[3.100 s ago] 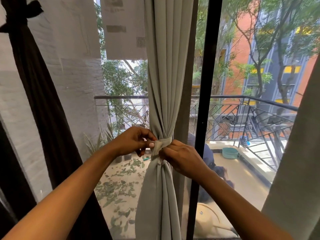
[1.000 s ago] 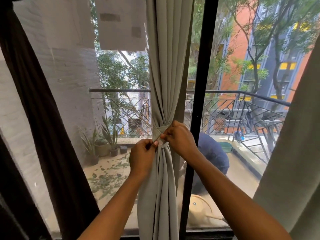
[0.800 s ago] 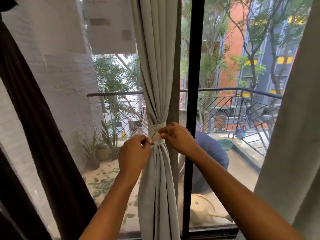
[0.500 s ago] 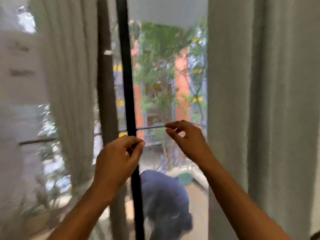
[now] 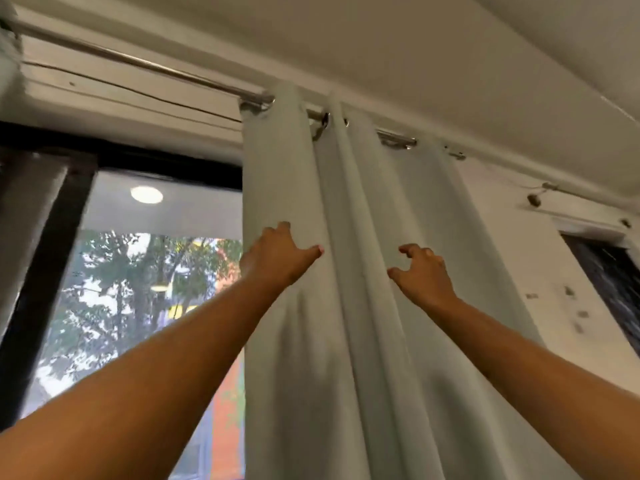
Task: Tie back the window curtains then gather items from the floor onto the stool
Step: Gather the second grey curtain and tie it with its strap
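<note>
Below the rod (image 5: pixel 173 71), my left hand (image 5: pixel 280 252) grips the curtain (image 5: pixel 363 341) by its window-side edge; my right hand (image 5: pixel 420 273), half-open, reaches to bunch the folds.

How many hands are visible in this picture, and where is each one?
2. The left hand grips the left fold of the pale curtain; the right hand is at a fold further right, fingers curled. None seems hidden.
</note>
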Motion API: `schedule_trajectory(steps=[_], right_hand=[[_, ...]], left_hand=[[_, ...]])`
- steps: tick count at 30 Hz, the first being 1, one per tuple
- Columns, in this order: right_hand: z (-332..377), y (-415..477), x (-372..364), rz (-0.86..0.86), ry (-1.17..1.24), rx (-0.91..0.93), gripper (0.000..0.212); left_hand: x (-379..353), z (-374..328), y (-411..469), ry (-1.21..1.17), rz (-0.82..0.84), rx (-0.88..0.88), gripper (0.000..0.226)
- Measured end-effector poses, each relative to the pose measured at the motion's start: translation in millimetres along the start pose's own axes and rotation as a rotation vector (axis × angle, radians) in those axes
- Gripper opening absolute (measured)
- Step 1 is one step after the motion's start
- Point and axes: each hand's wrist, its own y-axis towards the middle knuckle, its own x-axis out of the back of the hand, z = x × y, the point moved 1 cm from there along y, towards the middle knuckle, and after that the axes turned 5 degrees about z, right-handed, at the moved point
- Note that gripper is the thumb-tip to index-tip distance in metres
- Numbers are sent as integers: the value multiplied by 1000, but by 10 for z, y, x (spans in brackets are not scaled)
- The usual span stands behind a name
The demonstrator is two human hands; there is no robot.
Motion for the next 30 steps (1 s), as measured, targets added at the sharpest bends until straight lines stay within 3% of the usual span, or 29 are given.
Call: schedule_trajectory(steps=[3, 5, 6, 8, 10, 15, 20, 24, 28, 30], right_hand=[[-149, 476, -62, 49, 55, -30, 66], [-181, 677, -175, 76, 81, -16, 76], [-153, 743, -235, 91, 86, -2, 81], [-109, 889, -362, 117, 128, 20, 91], [-50, 1044, -474, 132, 171, 4, 92], [194, 1227, -685, 101, 44, -52, 55], [1059, 1025, -1097, 7, 159, 155, 45], [2040, 858, -1305, -33, 223, 262, 35], [2820, 801, -1394, 129, 198, 540, 25], [2888, 850, -1349, 254, 263, 588, 25]], left_hand=[[-301, -250, 421, 19, 14, 135, 99], [-498, -374, 580, 61, 8, 203, 99], [-560, -395, 635, 96, 0, 212, 87], [-646, -404, 762, 174, -74, 152, 39], [-613, -343, 891, 219, -160, 91, 21], [-89, 280, 940, 260, -289, 110, 26], [976, 1245, 895, 335, -415, 156, 18], [1696, 1856, 755, 325, -399, 254, 11], [1875, 2146, 608, 134, -338, 166, 7], [1803, 2078, 606, -13, -261, 94, 5]])
